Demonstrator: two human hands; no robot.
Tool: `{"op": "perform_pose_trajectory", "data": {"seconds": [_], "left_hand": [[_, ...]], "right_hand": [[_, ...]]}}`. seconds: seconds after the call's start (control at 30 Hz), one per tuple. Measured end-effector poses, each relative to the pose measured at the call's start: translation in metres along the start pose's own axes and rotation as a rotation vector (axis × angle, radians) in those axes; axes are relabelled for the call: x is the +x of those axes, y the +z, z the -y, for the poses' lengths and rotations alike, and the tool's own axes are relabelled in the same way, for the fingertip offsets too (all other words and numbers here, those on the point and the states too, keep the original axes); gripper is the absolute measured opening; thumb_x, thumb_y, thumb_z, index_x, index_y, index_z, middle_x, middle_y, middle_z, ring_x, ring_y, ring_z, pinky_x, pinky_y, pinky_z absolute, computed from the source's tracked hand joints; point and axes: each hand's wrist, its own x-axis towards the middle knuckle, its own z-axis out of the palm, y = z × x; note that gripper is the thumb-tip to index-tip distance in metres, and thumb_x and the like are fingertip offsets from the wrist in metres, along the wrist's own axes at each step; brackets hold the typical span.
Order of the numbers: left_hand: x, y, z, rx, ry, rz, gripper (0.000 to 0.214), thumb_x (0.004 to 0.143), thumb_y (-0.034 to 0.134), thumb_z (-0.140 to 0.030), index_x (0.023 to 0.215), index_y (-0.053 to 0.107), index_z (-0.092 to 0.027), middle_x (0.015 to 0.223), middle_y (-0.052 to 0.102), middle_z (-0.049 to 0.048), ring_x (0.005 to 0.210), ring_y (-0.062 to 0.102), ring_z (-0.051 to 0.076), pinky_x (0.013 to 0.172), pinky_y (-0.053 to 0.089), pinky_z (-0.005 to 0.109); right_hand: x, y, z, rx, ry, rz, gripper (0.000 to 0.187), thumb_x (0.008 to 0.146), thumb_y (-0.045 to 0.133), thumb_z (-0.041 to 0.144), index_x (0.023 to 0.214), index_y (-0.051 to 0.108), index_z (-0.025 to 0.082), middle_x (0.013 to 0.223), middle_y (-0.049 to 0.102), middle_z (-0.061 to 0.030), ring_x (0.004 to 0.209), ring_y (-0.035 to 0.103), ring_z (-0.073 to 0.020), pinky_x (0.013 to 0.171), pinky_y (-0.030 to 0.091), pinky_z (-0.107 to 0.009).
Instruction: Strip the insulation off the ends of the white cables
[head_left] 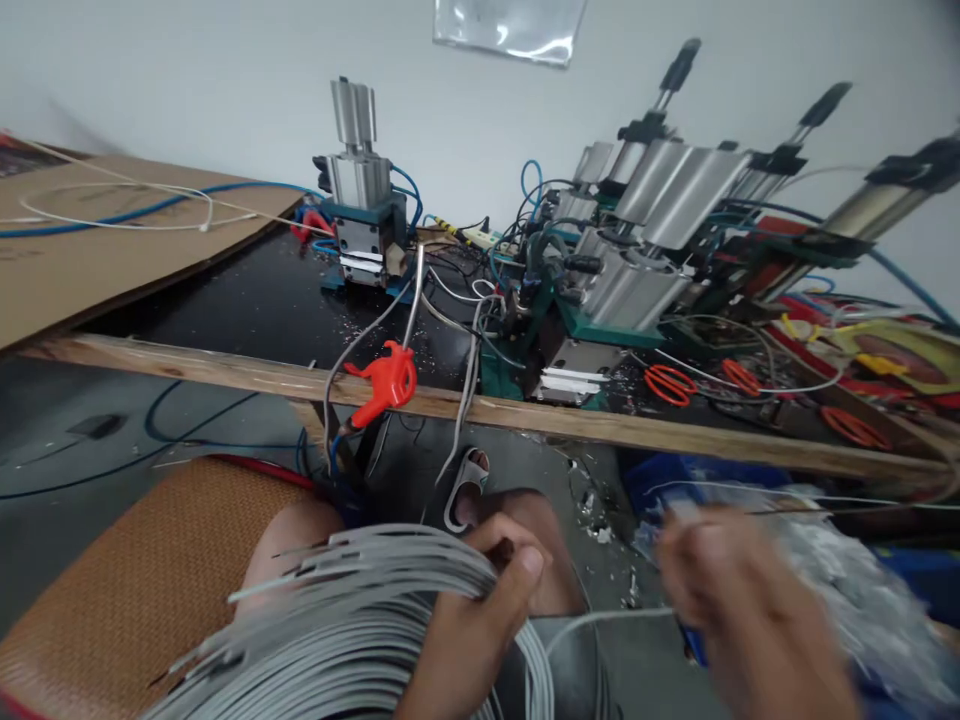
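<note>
A thick bundle of thin grey cables (360, 620) lies across my lap, its many cut ends fanned toward the left, some with dark tips. My left hand (487, 610) is closed around the bundle, thumb on top and fingers curled over it. Off to the right, my right hand (739, 600) is smeared by motion, with its fingers closed. One single grey cable (622, 615) runs from the bundle into that hand, and a thin length trails rightward above it.
Pneumatic presses (364, 215) stand on the black, wood-edged bench (225, 310), more of them (637, 270) at right. A red air gun (386, 385) hangs at the front edge. Orange-handled scissors (670, 384) lie right. A woven stool (165, 570) and plastic-filled blue bin (847, 580) flank me.
</note>
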Motion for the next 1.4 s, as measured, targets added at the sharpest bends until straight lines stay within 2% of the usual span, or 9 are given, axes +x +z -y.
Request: {"op": "perform_pose_trajectory", "data": {"seconds": [0.13,0.23,0.5,0.77,0.9,1.03,1.13,1.3,1.4], "left_hand": [[-0.007,0.001,-0.005,0.084,0.078,-0.087,0.033,0.086,0.082,-0.051,0.084,0.070,-0.020,0.070,0.058,-0.0008,0.057,0.044,0.012,0.051,0.032,0.025],[-0.008,0.001,-0.004,0.028,0.094,-0.145,0.031,0.085,0.083,-0.048,0.084,0.070,-0.021,0.074,0.062,0.0001,0.065,0.053,0.015,0.058,0.041,0.025],[-0.009,0.008,-0.006,-0.134,0.064,-0.174,0.027,0.083,0.087,-0.044,0.080,0.072,-0.022,0.069,0.062,-0.0051,0.058,0.051,0.009,0.063,0.043,0.022],[-0.007,-0.006,-0.002,0.064,0.103,-0.103,0.014,0.093,0.076,-0.031,0.084,0.070,-0.022,0.076,0.065,-0.0039,0.063,0.052,0.010,0.057,0.039,0.019],[-0.004,-0.002,-0.016,0.258,0.145,-0.165,0.009,0.084,0.068,-0.018,0.076,0.065,-0.021,0.069,0.062,-0.0043,0.060,0.054,0.011,0.057,0.041,0.019],[-0.001,0.000,-0.032,0.398,0.142,-0.070,0.011,0.075,0.062,-0.014,0.067,0.060,-0.022,0.062,0.054,-0.0048,0.056,0.047,0.012,0.053,0.039,0.021],[0.000,-0.001,-0.034,0.440,0.148,-0.098,0.012,0.075,0.062,-0.015,0.065,0.061,-0.022,0.063,0.054,-0.0043,0.056,0.048,0.012,0.053,0.040,0.022],[-0.004,0.001,-0.013,0.414,0.168,-0.278,0.013,0.083,0.065,-0.019,0.071,0.065,-0.022,0.066,0.062,-0.0038,0.061,0.058,0.013,0.060,0.046,0.021],[-0.009,0.002,0.000,0.379,0.167,-0.329,0.017,0.089,0.066,-0.020,0.073,0.063,-0.022,0.068,0.061,-0.0047,0.062,0.057,0.013,0.061,0.048,0.020]], "right_hand": [[-0.034,0.051,-0.001,-0.177,-0.114,0.252,0.037,0.107,0.050,0.044,0.078,0.062,0.024,0.064,0.057,0.0011,0.057,0.055,-0.0135,0.054,0.044,-0.023],[-0.047,0.066,-0.001,-0.151,-0.146,0.260,0.029,0.108,0.050,0.036,0.085,0.064,0.025,0.068,0.061,0.0018,0.060,0.059,-0.0137,0.058,0.046,-0.022],[-0.051,0.065,-0.006,-0.187,-0.151,0.213,0.024,0.107,0.051,0.030,0.093,0.070,0.026,0.072,0.066,0.0013,0.062,0.062,-0.0136,0.060,0.047,-0.022],[-0.050,0.063,-0.013,-0.258,-0.204,0.286,0.022,0.106,0.050,0.025,0.090,0.064,0.022,0.071,0.065,0.0020,0.059,0.062,-0.0111,0.056,0.047,-0.019],[-0.046,0.061,-0.011,-0.265,-0.247,0.310,0.019,0.105,0.050,0.021,0.090,0.062,0.023,0.072,0.065,0.0046,0.058,0.061,-0.0085,0.056,0.046,-0.016],[-0.040,0.059,-0.010,-0.263,-0.277,0.411,0.023,0.105,0.050,0.020,0.083,0.058,0.022,0.068,0.059,0.0057,0.058,0.060,-0.0073,0.056,0.044,-0.015],[-0.045,0.066,-0.017,-0.246,-0.372,0.323,0.018,0.103,0.052,0.016,0.090,0.062,0.023,0.070,0.064,0.0057,0.059,0.063,-0.0069,0.055,0.045,-0.014],[-0.064,0.090,-0.033,-0.364,-0.400,-0.009,0.017,0.103,0.055,0.013,0.107,0.069,0.021,0.084,0.077,-0.0004,0.070,0.074,-0.0112,0.068,0.056,-0.017],[-0.068,0.099,-0.037,-0.395,-0.406,-0.068,0.018,0.104,0.053,0.014,0.108,0.069,0.021,0.086,0.078,-0.0017,0.075,0.077,-0.0119,0.075,0.057,-0.017]]}}
